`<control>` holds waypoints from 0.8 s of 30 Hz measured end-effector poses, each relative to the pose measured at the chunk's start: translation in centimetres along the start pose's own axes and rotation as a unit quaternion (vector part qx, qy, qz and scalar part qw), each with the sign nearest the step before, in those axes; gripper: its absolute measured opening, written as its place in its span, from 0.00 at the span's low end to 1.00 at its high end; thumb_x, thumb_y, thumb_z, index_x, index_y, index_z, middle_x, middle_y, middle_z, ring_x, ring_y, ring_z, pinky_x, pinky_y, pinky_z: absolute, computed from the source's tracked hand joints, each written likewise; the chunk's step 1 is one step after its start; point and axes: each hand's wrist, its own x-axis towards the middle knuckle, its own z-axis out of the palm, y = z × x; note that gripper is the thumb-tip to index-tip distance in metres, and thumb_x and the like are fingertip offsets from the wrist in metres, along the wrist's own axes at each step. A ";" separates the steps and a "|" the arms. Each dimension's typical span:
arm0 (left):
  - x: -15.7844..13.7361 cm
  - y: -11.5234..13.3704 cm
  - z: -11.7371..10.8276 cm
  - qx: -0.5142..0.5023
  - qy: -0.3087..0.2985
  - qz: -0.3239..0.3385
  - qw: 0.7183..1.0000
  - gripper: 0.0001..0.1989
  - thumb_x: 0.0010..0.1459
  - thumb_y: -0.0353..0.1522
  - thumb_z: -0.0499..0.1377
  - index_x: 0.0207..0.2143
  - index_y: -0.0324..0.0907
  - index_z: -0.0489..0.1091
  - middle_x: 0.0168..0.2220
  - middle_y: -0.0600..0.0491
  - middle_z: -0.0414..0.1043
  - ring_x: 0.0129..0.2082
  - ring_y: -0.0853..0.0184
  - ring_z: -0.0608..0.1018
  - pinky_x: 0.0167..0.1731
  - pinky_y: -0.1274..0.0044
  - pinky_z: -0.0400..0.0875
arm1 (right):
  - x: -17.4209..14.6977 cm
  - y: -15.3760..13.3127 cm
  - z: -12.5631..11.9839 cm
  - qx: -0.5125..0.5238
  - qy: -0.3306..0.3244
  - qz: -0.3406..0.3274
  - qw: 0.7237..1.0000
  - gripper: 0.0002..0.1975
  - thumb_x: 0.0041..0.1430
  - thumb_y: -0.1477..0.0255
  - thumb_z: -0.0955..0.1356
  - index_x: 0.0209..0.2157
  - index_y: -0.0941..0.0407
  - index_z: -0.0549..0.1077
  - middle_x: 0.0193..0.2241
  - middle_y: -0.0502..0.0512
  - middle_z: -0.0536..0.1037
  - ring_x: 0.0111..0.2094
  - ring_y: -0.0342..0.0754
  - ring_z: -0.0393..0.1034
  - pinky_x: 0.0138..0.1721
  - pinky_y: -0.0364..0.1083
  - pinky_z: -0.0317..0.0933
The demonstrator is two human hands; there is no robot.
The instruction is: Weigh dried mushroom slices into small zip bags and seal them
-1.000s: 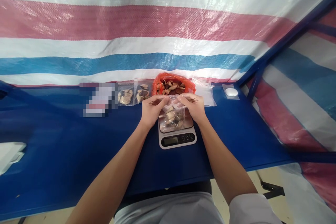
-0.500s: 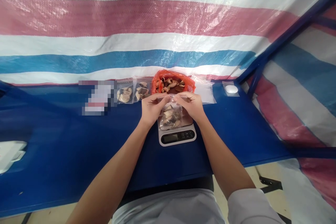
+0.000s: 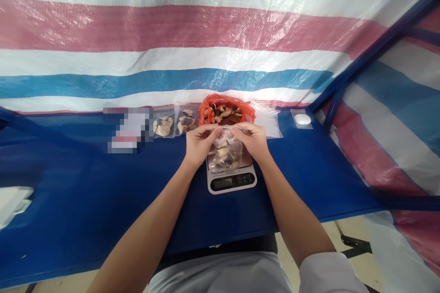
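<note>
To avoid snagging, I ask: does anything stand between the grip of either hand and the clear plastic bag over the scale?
Nothing visible does: left grip and right grip pinch the clear plastic bag at its top edge.

The blue table (image 3: 103, 192) carries a scale (image 3: 233, 184), a red bag (image 3: 249, 110), two filled clear bags (image 3: 179, 112) and, perhaps, a blurred paper (image 3: 130, 129).

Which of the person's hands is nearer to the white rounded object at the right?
Right. The right hand is left of the white rounded object, with a gap between. The left hand is farther left, pinching the same clear bag.
</note>
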 end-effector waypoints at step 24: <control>0.3 -0.4 -0.6 -0.013 -0.039 0.046 0.998 0.11 0.54 0.41 0.70 0.28 0.42 0.81 0.27 0.52 0.80 0.29 0.66 0.79 0.35 0.75 0.75 | 0.0 0.0 0.4 0.016 0.011 0.006 1.000 0.13 0.49 0.58 0.76 0.29 0.53 0.80 0.25 0.50 0.81 0.29 0.49 0.77 0.34 0.49 0.73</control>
